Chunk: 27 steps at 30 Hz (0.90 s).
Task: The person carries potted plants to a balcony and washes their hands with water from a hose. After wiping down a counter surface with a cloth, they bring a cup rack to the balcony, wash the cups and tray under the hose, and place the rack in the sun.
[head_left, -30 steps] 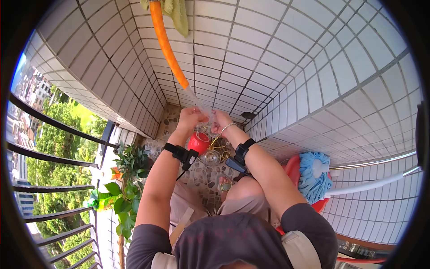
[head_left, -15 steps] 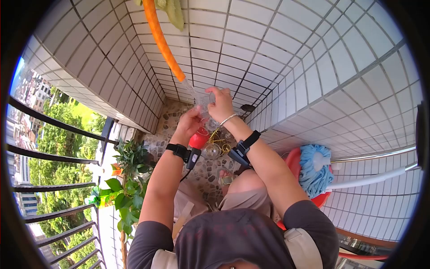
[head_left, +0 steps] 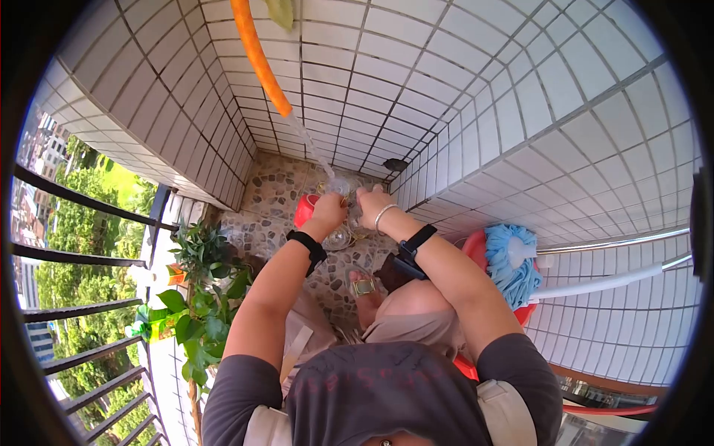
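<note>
Water runs from an orange hose [head_left: 259, 59] down to a clear glass object [head_left: 338, 186] between my hands. My left hand [head_left: 329, 210] is closed beside that glass, and what its fingers hold is too small to tell. My right hand [head_left: 372, 207] is closed round another clear item that looks like glass. A red container [head_left: 305, 210] stands just left of my left hand. Below my hands, a clear glass piece [head_left: 337, 238] rests on the pebbled floor, with thin yellow-gold pieces partly hidden near it.
White tiled walls [head_left: 416, 74] rise in front and to the right. Potted plants [head_left: 197, 327] and black railings [head_left: 82, 258] line the left. A blue mop head [head_left: 513, 260] lies over a red bucket [head_left: 474, 249] at the right. A dark drain fitting [head_left: 395, 164] is near the wall.
My right hand was raised with fingers spread half a second ago and has come down, now closed. My left hand has moved lower. The view has shifted, with the hose higher in it.
</note>
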Each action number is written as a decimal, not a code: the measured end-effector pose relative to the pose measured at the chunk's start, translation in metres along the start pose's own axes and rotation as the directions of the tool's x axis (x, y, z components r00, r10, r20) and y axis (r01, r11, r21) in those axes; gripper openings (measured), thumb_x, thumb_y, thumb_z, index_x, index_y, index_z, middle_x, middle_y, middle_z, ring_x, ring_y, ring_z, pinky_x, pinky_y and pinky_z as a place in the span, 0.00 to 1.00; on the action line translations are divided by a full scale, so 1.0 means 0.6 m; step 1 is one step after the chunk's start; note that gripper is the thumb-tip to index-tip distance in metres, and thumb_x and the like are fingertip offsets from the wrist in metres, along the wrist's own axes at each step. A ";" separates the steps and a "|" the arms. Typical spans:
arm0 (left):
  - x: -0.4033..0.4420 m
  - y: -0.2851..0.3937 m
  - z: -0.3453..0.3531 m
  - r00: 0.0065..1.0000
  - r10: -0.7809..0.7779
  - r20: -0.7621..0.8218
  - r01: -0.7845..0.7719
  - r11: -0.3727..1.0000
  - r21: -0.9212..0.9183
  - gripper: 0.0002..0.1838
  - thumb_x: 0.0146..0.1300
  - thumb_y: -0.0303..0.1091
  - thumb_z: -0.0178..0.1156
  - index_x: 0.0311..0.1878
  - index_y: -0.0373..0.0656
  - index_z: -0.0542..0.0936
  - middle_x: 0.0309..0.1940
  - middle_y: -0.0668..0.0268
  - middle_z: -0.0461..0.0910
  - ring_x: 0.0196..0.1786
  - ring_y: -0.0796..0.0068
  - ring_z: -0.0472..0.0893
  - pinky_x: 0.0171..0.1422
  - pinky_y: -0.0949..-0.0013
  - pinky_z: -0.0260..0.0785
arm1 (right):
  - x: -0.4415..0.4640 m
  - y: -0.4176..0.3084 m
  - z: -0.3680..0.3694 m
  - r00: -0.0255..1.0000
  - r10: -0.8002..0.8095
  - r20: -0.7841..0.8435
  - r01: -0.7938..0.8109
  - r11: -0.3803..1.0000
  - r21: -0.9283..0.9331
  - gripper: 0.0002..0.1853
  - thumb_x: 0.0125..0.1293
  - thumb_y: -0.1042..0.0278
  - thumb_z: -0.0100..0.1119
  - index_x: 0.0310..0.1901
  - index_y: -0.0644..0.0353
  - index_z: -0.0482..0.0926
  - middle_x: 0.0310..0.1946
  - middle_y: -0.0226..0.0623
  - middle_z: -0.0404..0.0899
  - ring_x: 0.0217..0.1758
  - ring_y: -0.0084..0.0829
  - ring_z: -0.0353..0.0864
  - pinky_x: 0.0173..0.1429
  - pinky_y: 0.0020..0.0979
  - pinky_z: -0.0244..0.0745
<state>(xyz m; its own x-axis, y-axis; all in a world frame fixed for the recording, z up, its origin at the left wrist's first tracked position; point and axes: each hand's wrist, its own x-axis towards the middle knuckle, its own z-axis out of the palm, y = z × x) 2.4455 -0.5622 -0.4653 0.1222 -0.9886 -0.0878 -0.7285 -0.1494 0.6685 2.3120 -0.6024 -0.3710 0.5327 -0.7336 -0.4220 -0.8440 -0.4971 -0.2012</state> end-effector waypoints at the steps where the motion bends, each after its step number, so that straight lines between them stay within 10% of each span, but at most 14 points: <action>1: -0.002 -0.002 0.000 1.000 0.000 0.009 0.000 1.000 -0.007 0.14 0.46 0.36 0.66 0.32 0.35 0.81 0.25 0.50 0.79 0.33 0.58 0.81 0.39 0.61 0.71 | 0.004 0.002 0.023 1.000 -0.002 -0.015 0.002 1.000 -0.005 0.23 0.44 0.64 0.68 0.41 0.59 0.70 0.37 0.51 0.75 0.50 0.49 0.73 0.49 0.41 0.73; 10: -0.016 -0.045 -0.058 0.981 -0.039 0.190 0.149 0.782 -0.606 0.09 0.55 0.32 0.61 0.37 0.36 0.81 0.27 0.56 0.81 0.32 0.69 0.82 0.37 0.68 0.72 | 0.028 0.007 0.125 0.971 -0.104 0.217 0.126 0.988 -0.090 0.29 0.43 0.60 0.67 0.47 0.63 0.69 0.42 0.52 0.76 0.56 0.49 0.69 0.54 0.40 0.71; 11: -0.024 -0.042 -0.078 0.974 -0.221 0.048 0.190 0.685 -0.703 0.09 0.58 0.30 0.59 0.39 0.34 0.80 0.27 0.59 0.81 0.28 0.74 0.79 0.33 0.71 0.70 | 0.026 0.006 0.115 0.959 -0.108 0.262 0.143 0.983 -0.117 0.33 0.43 0.58 0.68 0.50 0.64 0.68 0.44 0.53 0.76 0.57 0.48 0.69 0.55 0.40 0.70; 15: -0.038 -0.147 -0.036 0.529 -0.700 -0.479 0.118 0.620 -0.776 0.10 0.59 0.30 0.56 0.38 0.32 0.79 0.28 0.55 0.82 0.33 0.67 0.82 0.35 0.66 0.72 | 0.035 -0.017 0.004 0.926 -0.065 0.372 0.082 0.996 -0.030 0.34 0.52 0.55 0.62 0.58 0.67 0.67 0.50 0.56 0.73 0.59 0.47 0.68 0.57 0.37 0.69; 17: -0.064 -0.195 0.030 0.096 -0.836 -0.541 0.484 0.514 -0.708 0.10 0.59 0.28 0.52 0.38 0.32 0.79 0.32 0.53 0.82 0.37 0.61 0.83 0.38 0.63 0.73 | 0.062 -0.027 -0.023 0.996 -0.053 0.070 0.043 0.990 0.131 0.24 0.58 0.61 0.55 0.52 0.69 0.71 0.51 0.55 0.72 0.58 0.49 0.69 0.59 0.37 0.67; 19: -0.098 -0.207 0.086 0.395 -0.913 -0.098 0.761 0.386 -0.521 0.11 0.56 0.27 0.52 0.38 0.32 0.79 0.38 0.50 0.81 0.43 0.56 0.82 0.43 0.60 0.73 | 0.088 -0.045 -0.023 0.988 -0.103 -0.114 0.122 0.977 0.176 0.22 0.59 0.62 0.53 0.51 0.70 0.72 0.51 0.52 0.73 0.57 0.48 0.70 0.59 0.38 0.68; 21: -0.101 -0.275 0.224 0.329 -0.934 0.142 0.781 0.185 -0.597 0.09 0.54 0.25 0.55 0.37 0.32 0.79 0.33 0.51 0.81 0.36 0.59 0.82 0.36 0.62 0.72 | 0.131 -0.050 0.030 0.872 -0.266 -0.410 0.375 0.902 0.213 0.26 0.59 0.63 0.51 0.58 0.68 0.65 0.58 0.50 0.67 0.63 0.47 0.64 0.64 0.39 0.64; 23: -0.102 -0.293 0.283 0.272 -0.881 0.387 0.774 -0.038 -0.632 0.07 0.53 0.23 0.57 0.35 0.31 0.78 0.28 0.53 0.81 0.29 0.62 0.82 0.28 0.63 0.72 | 0.129 -0.063 0.039 0.970 -0.188 0.151 0.208 0.969 -0.132 0.36 0.59 0.58 0.52 0.66 0.67 0.53 0.70 0.50 0.45 0.69 0.50 0.53 0.70 0.48 0.52; 27: -0.133 -0.252 0.301 0.408 -0.877 0.254 0.566 0.024 -0.824 0.09 0.52 0.30 0.62 0.36 0.35 0.80 0.26 0.57 0.81 0.22 0.64 0.80 0.25 0.65 0.70 | 0.089 -0.078 0.075 0.949 -0.106 0.297 0.170 0.965 -0.198 0.51 0.51 0.40 0.58 0.65 0.75 0.51 0.68 0.67 0.29 0.72 0.62 0.40 0.73 0.40 0.44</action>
<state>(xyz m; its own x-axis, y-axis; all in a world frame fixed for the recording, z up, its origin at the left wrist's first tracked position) 2.4238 -0.4639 -0.6929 0.5176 -0.2765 -0.8098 0.6067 -0.5487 0.5751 2.3772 -0.5977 -0.4242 0.5766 -0.5059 -0.6415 -0.7120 -0.6962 -0.0910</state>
